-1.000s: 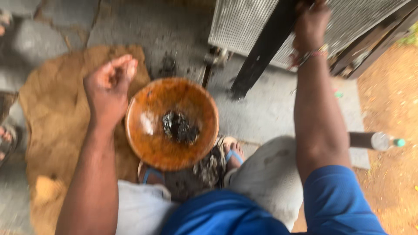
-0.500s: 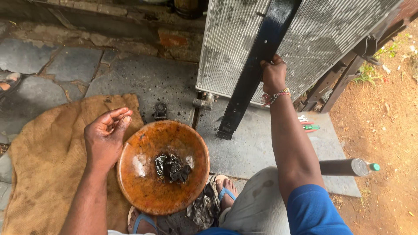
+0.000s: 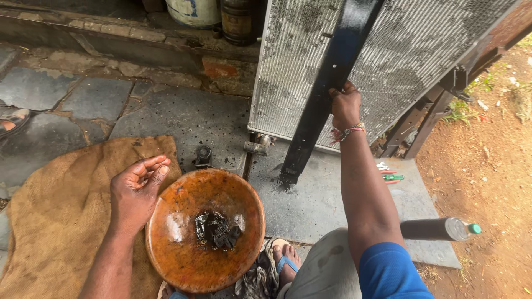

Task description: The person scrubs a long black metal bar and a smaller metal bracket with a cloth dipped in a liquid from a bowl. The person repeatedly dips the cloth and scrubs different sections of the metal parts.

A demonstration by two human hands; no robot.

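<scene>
Against the leaning radiator (image 3: 399, 61), a black bar (image 3: 332, 88) is clasped by the right hand (image 3: 344, 105); beside the rusty bowl (image 3: 205, 230), the left hand (image 3: 136, 191) is held loosely curled, empty.

Soft even daylight, sharp focus

A black flat metal bar (image 3: 327, 94) leans steeply across the face of a grey finned metal radiator (image 3: 410, 50), its foot on the stone floor. A round rusty-orange metal bowl (image 3: 183, 249) sits low over the burlap sack's right edge, holding a black greasy lump (image 3: 217, 230) at its centre.
</scene>
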